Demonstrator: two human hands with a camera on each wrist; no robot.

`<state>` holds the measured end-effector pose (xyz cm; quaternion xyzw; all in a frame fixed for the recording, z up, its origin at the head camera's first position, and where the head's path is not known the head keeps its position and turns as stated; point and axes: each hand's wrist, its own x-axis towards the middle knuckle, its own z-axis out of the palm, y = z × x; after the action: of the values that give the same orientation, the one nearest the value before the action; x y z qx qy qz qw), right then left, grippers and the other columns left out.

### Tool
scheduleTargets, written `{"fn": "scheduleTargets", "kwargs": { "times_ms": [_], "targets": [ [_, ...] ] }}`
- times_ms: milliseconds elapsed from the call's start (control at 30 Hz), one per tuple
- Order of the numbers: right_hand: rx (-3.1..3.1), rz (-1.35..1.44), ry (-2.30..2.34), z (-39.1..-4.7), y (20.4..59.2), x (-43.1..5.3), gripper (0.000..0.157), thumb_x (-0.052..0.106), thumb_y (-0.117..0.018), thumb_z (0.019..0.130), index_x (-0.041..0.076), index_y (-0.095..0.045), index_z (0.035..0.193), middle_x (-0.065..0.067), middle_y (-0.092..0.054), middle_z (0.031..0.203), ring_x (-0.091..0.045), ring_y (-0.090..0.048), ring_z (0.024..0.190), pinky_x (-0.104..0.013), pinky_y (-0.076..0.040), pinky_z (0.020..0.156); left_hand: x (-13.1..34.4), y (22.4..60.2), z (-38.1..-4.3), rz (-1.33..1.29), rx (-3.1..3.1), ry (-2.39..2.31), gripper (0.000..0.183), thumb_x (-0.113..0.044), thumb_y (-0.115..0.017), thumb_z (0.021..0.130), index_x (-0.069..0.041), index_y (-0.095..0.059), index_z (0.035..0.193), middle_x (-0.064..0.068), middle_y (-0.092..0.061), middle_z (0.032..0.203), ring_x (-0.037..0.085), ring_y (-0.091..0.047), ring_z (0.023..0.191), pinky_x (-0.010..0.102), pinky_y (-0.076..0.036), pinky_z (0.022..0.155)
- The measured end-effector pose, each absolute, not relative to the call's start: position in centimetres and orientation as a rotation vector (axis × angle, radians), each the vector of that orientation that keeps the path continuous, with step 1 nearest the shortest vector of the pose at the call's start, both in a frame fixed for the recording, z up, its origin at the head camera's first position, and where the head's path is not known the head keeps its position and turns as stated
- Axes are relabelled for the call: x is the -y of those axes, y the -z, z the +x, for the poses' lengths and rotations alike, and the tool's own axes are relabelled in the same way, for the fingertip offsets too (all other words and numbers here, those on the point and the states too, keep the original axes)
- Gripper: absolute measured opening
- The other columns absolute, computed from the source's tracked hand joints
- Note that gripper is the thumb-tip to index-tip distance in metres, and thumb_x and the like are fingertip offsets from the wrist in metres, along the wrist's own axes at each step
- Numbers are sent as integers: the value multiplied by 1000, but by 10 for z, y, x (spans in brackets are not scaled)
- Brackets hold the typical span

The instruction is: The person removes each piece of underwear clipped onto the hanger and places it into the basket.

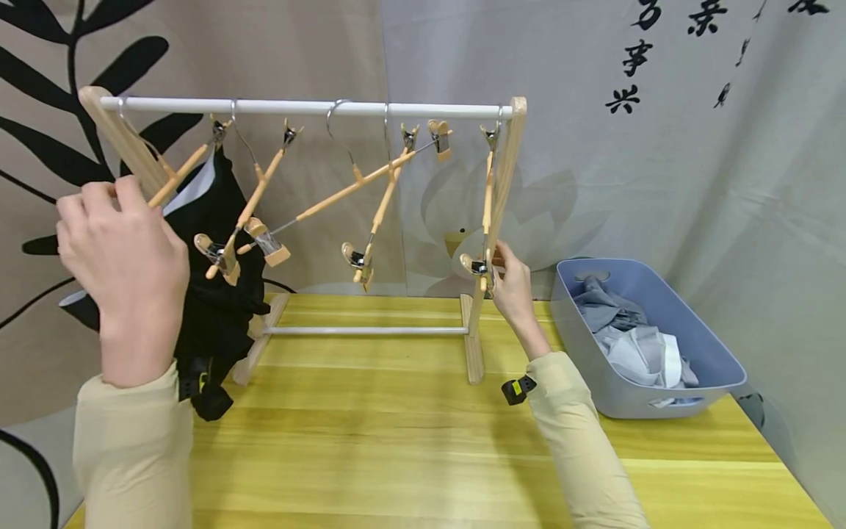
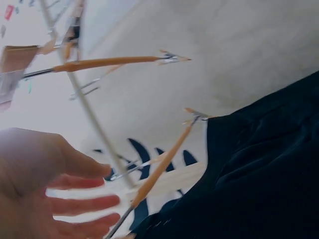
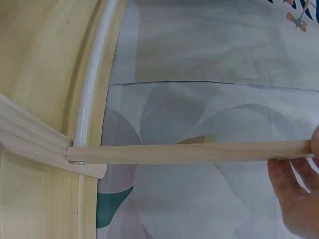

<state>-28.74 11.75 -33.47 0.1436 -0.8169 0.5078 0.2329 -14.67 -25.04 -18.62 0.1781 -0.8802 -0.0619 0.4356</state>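
A small clothes rack with a white rail [image 1: 297,109] stands on the table. From its left end hangs a wooden clip hanger [image 2: 157,174], with a black garment [image 1: 221,220] clipped to it. My left hand [image 1: 125,250] is beside this hanger's near end; in the left wrist view its fingers are loosely extended and do not close round the hanger. My right hand [image 1: 512,288] grips the rack's right wooden post [image 3: 224,153], behind the clip of the rightmost hanger [image 1: 488,198]. The hanger's near clip is hidden behind my left hand in the head view.
Several bare clip hangers [image 1: 360,182] hang along the rail at differing angles. A blue-grey basket [image 1: 710,349] with grey and white clothes stands right of the rack. The wooden table [image 1: 383,441] lies in front, a printed curtain [image 1: 595,176] behind.
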Motion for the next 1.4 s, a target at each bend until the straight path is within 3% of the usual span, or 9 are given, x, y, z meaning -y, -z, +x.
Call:
{"fn": "scheduleTargets", "kwargs": {
  "times_ms": [167, 400, 600, 900, 1400],
  "targets": [
    [2233, 406, -1397, -289, 336, -117, 35, -3, -50, 93, 1, -54, 127, -23, -64, 111, -36, -64, 105, -43, -54, 88, 261, 174, -165, 673, 2522, 32, 52, -6, -44, 86, 18, -31, 131, 40, -41, 126, 55, -38, 114, 59, -32, 93],
    [2245, 398, -1390, -288, 335, -118, 35, -3, -49, 94, 1, -54, 128, -23, -64, 112, -36, -63, 106, -43, -54, 88, 273, 174, -177, 719, 2673, -41, 37, -10, -46, 88, 19, -43, 111, 40, -48, 106, 52, -46, 96, 57, -36, 81],
    [2246, 392, -1377, -288, 335, -118, 34, -1, -50, 94, 1, -54, 128, -23, -64, 112, -36, -63, 105, -44, -54, 89, 278, 177, -181, 708, 2643, 64, 38, -4, -43, 86, 19, -41, 116, 40, -45, 108, 52, -41, 101, 58, -40, 72],
    [2251, 389, -1402, -287, 336, -118, 38, -3, -49, 94, 3, -52, 131, -23, -64, 113, -35, -63, 106, -42, -55, 88, 277, 184, -181, 685, 2447, 220, 40, -2, -38, 84, 21, -46, 116, 38, -45, 118, 53, -42, 110, 62, -38, 82],
    [2241, 397, -1371, -287, 336, -117, 40, -6, -50, 92, 2, -52, 131, -24, -64, 112, -36, -62, 105, -43, -55, 87, 274, 186, -173, 607, 2148, 317, 41, 0, -36, 84, 20, -54, 114, 36, -53, 112, 51, -46, 108, 60, -34, 90]
  ]
}}
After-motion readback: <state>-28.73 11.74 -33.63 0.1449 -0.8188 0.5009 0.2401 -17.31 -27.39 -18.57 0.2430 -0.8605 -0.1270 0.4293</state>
